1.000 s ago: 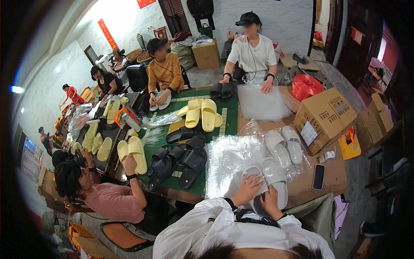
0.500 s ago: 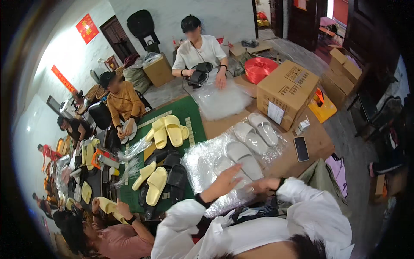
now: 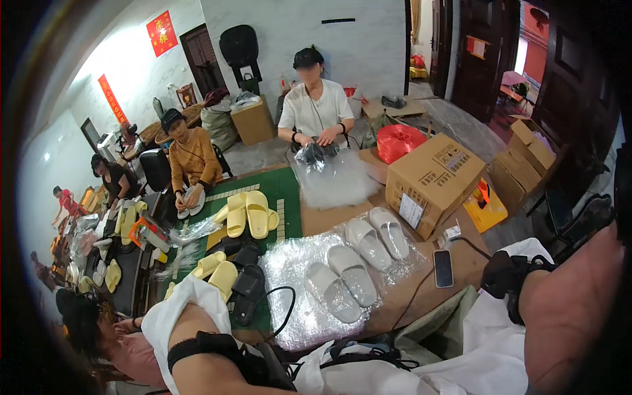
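1. Though no slipper is touched by the left hand (image 3: 212, 382) or right hand (image 3: 569, 316), whether either grip is released or clenched cannot be told; the fingers are not clearly shown;
2. near grey slippers (image 3: 359, 283) are set side by side on clear plastic film (image 3: 284, 319); the pair is presumably kept matched thus;
3. far grey slippers (image 3: 368, 245) are laid beyond on the counter (image 3: 471, 264) under shining film, probably against scuffs.

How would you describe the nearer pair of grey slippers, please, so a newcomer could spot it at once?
Start at the big cardboard box on the table. Left of it lies one grey pair; these slippers lie farther left and closer to the near edge.
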The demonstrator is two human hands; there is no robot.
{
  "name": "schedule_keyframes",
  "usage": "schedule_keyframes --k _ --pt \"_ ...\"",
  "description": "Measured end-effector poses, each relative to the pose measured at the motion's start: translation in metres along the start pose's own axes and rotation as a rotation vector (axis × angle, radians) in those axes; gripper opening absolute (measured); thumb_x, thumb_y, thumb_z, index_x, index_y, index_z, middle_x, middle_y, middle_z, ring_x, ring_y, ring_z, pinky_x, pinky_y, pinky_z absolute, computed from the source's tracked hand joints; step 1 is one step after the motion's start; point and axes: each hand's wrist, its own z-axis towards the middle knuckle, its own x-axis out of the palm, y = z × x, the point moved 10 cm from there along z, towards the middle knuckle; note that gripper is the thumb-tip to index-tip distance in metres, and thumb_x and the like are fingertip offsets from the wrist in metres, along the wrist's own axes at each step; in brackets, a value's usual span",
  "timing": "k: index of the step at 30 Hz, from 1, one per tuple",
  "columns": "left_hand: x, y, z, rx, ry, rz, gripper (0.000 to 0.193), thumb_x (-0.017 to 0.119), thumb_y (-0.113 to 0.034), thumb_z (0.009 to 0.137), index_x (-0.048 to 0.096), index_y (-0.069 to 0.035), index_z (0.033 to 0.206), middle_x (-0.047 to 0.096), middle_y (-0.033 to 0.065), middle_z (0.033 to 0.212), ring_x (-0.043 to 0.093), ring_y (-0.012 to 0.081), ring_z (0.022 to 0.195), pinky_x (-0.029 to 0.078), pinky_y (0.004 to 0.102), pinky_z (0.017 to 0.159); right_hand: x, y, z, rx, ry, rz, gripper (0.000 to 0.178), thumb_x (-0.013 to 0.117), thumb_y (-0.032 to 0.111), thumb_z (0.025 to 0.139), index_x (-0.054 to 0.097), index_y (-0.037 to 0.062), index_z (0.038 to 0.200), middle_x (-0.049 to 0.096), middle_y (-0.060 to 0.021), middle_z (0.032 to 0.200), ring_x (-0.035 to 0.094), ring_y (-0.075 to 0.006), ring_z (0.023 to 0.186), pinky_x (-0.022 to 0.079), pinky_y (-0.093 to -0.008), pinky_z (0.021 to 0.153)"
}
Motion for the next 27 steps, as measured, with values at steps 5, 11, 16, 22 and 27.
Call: schedule_keyframes --k 5,11,16,22,27 --pt "0.003 0.022 0.005 -0.104 -0.075 -0.083 0.053 0.058 -0.031 0.080 0.040 -0.008 0.125 0.038 0.0141 0.130 0.018 0.0240 0.129 0.026 0.0392 0.102 -0.016 -0.004 0.002 -0.070 -0.063 -0.022 0.036 0.054 0.020 0.082 0.050 0.0018 0.114 0.051 -0.0112 0.114 0.050 -0.0261 0.101 0.038 -0.0339 0.086" --pt "0.001 0.030 0.015 -0.100 -0.089 -0.159 0.051 0.056 -0.030 0.080 0.041 -0.008 0.124 0.039 0.0137 0.128 0.020 0.0236 0.127 0.027 0.0391 0.100 -0.037 0.004 -0.012 -0.294 -0.132 -0.091 0.036 0.052 0.019 0.083 0.049 0.0019 0.114 0.051 -0.0111 0.115 0.049 -0.0257 0.102 0.037 -0.0339 0.087" --pt "-0.008 0.046 0.006 -0.160 -0.120 -0.276 0.049 0.055 -0.029 0.080 0.041 -0.008 0.123 0.040 0.0133 0.127 0.022 0.0233 0.125 0.027 0.0389 0.099 -0.031 0.029 -0.009 -0.414 -0.162 -0.101 0.035 0.050 0.019 0.083 0.049 0.0020 0.114 0.050 -0.0109 0.116 0.048 -0.0253 0.103 0.037 -0.0339 0.088" --pt "-0.025 0.049 -0.004 -0.298 -0.164 -0.366 0.047 0.054 -0.028 0.081 0.042 -0.007 0.122 0.041 0.0128 0.125 0.024 0.0229 0.123 0.028 0.0388 0.097 -0.010 0.040 0.013 -0.498 -0.237 -0.149 0.035 0.049 0.019 0.084 0.049 0.0020 0.114 0.050 -0.0108 0.116 0.047 -0.0249 0.104 0.036 -0.0339 0.089" --pt "-0.043 0.054 -0.022 -0.473 -0.245 -0.455 0.046 0.053 -0.027 0.081 0.042 -0.007 0.121 0.042 0.0124 0.124 0.025 0.0226 0.121 0.029 0.0387 0.096 -0.006 0.041 0.004 -0.495 -0.305 -0.170 0.035 0.047 0.019 0.084 0.048 0.0021 0.114 0.050 -0.0106 0.117 0.047 -0.0245 0.105 0.035 -0.0339 0.089"
